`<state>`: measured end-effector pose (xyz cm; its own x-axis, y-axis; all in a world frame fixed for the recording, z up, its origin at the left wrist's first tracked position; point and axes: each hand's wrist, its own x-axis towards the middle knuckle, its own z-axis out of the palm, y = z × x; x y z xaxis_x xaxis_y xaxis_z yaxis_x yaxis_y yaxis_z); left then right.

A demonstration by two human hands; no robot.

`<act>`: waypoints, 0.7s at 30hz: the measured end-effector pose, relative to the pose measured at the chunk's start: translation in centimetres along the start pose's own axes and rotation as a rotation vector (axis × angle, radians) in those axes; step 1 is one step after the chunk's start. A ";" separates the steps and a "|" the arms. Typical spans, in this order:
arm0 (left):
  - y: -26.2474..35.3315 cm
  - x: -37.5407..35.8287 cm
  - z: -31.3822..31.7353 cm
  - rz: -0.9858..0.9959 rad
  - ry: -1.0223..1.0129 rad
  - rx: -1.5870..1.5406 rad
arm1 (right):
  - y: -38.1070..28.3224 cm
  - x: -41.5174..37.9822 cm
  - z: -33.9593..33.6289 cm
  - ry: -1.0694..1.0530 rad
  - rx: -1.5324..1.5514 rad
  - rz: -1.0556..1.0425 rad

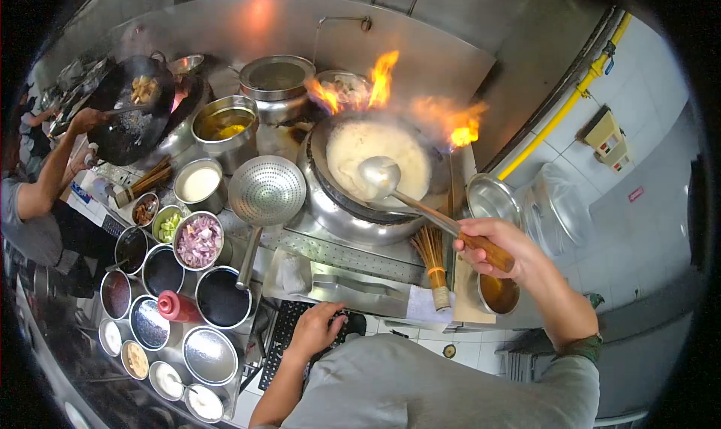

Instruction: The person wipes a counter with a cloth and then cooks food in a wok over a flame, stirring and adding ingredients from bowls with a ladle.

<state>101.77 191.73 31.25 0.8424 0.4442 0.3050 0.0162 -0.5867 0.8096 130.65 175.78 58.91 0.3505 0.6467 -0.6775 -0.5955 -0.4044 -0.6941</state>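
My right hand [492, 247] is wrapped round the wooden handle of a ladle [379, 175]. The ladle's bowl rests over pale, frothy liquid [353, 147] in a large wok [441, 177], and flames rise behind the wok's rim. Near the counter's front edge is my left hand [319, 329], its fingers loosely curled and the thumb apart, with nothing visible in it. A perforated strainer [267, 191] lies left of the wok, its handle pointing toward me. Between the wok and my body stands a bamboo brush [433, 264] beside a folded cloth [424, 306].
At the left, a co-worker [34, 211] holds a black wok [129, 140] with food in it. Containers of chopped onion [199, 240], sauces and powders crowd the left front, with a red bottle [179, 306] among them. Metal bowls [492, 198] stand at the right.
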 end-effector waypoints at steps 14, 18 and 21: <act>-0.1 -3.0 -3.4 -0.072 0.027 -0.010 | 2.9 3.6 -1.5 -0.082 0.298 -0.153; -0.1 -2.9 -3.5 -0.028 0.027 -0.004 | 3.0 4.1 -0.6 0.007 0.116 -0.190; 0.0 -2.6 -3.4 -0.042 0.014 0.017 | 3.2 3.8 0.1 0.016 0.064 -0.165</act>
<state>97.81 192.88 32.13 0.8330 0.4783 0.2782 0.0605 -0.5784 0.8135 129.96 177.02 54.15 0.4583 0.6902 -0.5600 -0.5740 -0.2512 -0.7794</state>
